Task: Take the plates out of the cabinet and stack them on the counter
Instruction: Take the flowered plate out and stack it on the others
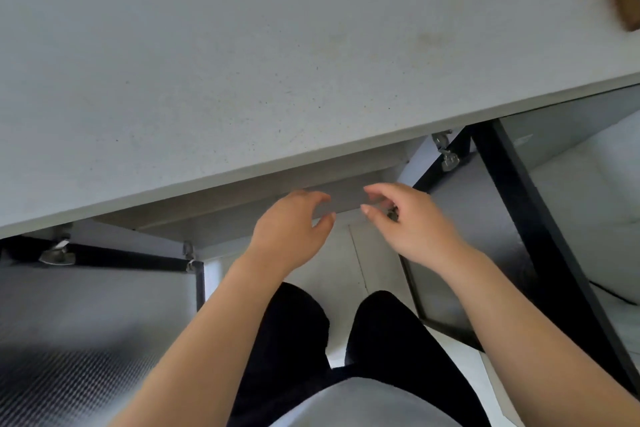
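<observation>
Below the counter [242,62], to the left, the left door [86,322] of the cabinet [225,218] is seen swung wide open. Just under the counter's front edge the left hand [291,232] is held out, empty, its fingers loosely curled and pointed into the opening. Whether its tips touch the grey panel there cannot be told. Just beside it, also under the counter's edge, the right hand [412,229] is held the same way: released, slack-fingered, nothing grasped. Further right below the counter, the right door [485,253] is likewise open.

No plates are to be seen – none on the counter, none in the visible strip of the cabinet. They are judged to lie forward of and below both hands, back under the counter's overhang, where the view is blocked, so their lie cannot be read. Neither hand is clearly nearer; both are level beneath the counter's edge – a deeper, lower reach is probably called for before anything can be gripped.
</observation>
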Available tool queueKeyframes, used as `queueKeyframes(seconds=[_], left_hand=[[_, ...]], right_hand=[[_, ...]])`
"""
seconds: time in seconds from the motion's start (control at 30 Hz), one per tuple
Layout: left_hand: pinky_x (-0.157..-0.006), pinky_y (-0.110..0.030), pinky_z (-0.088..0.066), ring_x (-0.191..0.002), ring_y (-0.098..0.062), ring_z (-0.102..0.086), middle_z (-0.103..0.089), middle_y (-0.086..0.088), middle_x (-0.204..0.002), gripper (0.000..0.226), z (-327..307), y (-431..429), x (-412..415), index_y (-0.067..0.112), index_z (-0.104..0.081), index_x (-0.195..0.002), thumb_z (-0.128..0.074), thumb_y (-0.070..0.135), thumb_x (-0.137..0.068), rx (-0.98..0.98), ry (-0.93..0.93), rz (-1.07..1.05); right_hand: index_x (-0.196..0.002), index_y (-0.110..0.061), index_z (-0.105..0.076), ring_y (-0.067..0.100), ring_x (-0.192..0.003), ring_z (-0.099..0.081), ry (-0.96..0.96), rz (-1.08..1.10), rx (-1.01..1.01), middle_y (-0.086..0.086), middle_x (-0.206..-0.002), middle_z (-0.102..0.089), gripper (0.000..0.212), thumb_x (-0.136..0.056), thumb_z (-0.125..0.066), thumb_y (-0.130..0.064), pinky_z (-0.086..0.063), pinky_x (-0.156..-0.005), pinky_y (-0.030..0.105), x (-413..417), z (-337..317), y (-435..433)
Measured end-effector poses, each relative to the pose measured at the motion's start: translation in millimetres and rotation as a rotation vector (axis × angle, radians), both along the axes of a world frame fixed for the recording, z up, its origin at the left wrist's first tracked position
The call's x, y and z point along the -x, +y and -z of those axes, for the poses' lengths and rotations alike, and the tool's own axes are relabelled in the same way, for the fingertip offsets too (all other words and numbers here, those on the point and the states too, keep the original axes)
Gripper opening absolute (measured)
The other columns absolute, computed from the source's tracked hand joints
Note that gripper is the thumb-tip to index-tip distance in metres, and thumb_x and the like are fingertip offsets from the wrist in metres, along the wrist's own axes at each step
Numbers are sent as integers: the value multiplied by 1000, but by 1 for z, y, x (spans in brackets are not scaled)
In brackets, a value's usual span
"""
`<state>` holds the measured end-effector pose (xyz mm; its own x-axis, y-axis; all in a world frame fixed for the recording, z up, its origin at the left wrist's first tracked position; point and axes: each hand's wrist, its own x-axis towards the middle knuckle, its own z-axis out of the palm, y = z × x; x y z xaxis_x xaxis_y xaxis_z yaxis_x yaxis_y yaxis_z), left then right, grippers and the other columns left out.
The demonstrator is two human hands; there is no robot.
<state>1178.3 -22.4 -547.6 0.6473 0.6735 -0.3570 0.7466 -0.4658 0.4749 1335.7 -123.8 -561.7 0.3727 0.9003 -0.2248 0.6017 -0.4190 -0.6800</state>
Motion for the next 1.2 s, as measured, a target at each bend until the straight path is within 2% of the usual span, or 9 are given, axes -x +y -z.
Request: queueKeyframes(seconds=[0.17,0.3,0.47,0.6,0.73,0.87,0.93,1.07,1.2], left_hand=[[-90,-34,-47,-115,-22,-53,-54,-2,-131,37,83,25,-19,25,-52,-127,-49,33,-91,-44,-54,20],[-87,-36,-49,-109,-23,-56,-58,-3,-124,33,162,46,-33,25,-56,-122,-51,33,-90,-117,-75,42],[-90,-39,-48,-107,-27,-57,-61,-7,-116,28,263,77,-51,24,-60,-114,-54,31,-88,-212,-121,51],[-93,-36,-47,-108,-30,-58,-60,-9,-119,33,324,93,-53,19,-60,-117,-55,31,-87,-321,-151,21],[-96,-41,-45,-113,-30,-55,-59,-7,-123,43,352,96,-45,19,-60,-118,-49,37,-81,-387,-194,-66],[-101,-53,-37,-128,-29,-42,-50,-7,-136,43,363,104,-42,21,-54,-127,-57,33,-85,-469,-163,-167],[-102,-55,-34,-131,-29,-39,-46,-7,-140,48,363,112,-46,20,-50,-131,-56,33,-85,-504,-166,-181],[-99,-56,-40,-124,-32,-48,-53,-10,-133,45,366,125,-47,16,-55,-126,-57,34,-85,-549,-263,-206],[-96,-50,-45,-116,-31,-55,-59,-8,-127,59,374,134,-51,16,-59,-122,-39,53,-80,-520,-266,-167]], right_hand=[[-125,-26,-54,15,-109,-55,4,53,-57,-4,-121,-60,39,-89,-54,-41,-44,-89,28,-8,87,21],[-125,-26,-54,14,-111,-54,-48,81,-97,-6,-123,-60,39,-90,-53,-42,-41,-88,24,-20,162,40],[-121,-24,-58,12,-105,-57,-100,81,-193,-7,-113,-63,37,-88,-55,-41,-43,-87,24,-39,264,64],[-121,-24,-58,11,-101,-58,-118,47,-237,-8,-113,-64,36,-88,-56,-38,-40,-82,21,-51,319,80],[-121,-23,-58,11,-102,-58,-111,-1,-264,-7,-115,-64,34,-89,-56,-36,-39,-82,20,-55,339,90],[-118,-23,-60,8,-102,-56,-188,-15,-317,-8,-115,-62,31,-89,-56,-35,-35,-73,13,-64,344,107],[-116,-18,-61,12,-105,-56,-253,-7,-378,-3,-115,-62,32,-89,-57,-34,-36,-77,15,-72,345,121],[-109,-8,-64,25,-101,-59,-388,46,-552,8,-109,-65,32,-87,-61,-31,-40,-82,22,-88,345,145],[-109,-7,-63,29,-104,-59,-500,35,-626,11,-111,-63,34,-84,-61,-30,-40,-89,26,-104,343,171]])
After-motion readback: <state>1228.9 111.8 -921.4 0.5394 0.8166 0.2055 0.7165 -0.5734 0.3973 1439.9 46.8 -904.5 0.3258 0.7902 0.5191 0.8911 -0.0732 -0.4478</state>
